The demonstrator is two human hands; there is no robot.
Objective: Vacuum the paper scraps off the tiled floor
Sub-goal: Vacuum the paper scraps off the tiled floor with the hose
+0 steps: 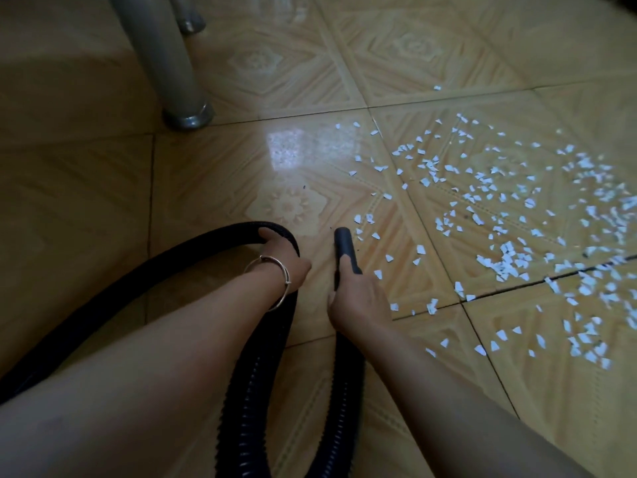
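Two bare forearms are seen nearest the camera, reaching forward over the floor. A black ribbed vacuum hose (248, 401) is looped between them, running up from the bottom edge and curving away to the left. The left hand (282, 260), with a thin silver bangle (272, 284) at the wrist, is closed around the top of that loop. The right hand (358, 298) is wrapped around the hose's smooth dark grey tubular nozzle (344, 246), its fingers (341, 270) curled tight on the tube; the open nozzle end is pointed away from the person and held low over the tile. Small white torn paper scraps (510, 215), irregular and mostly angular, are scattered across the glossy tan patterned floor tiles (206, 188), thin just beside the nozzle tip and densest to the right, along a dark grout line. Two grey metal furniture legs (162, 60) are stood at the upper left, well apart from the scraps.
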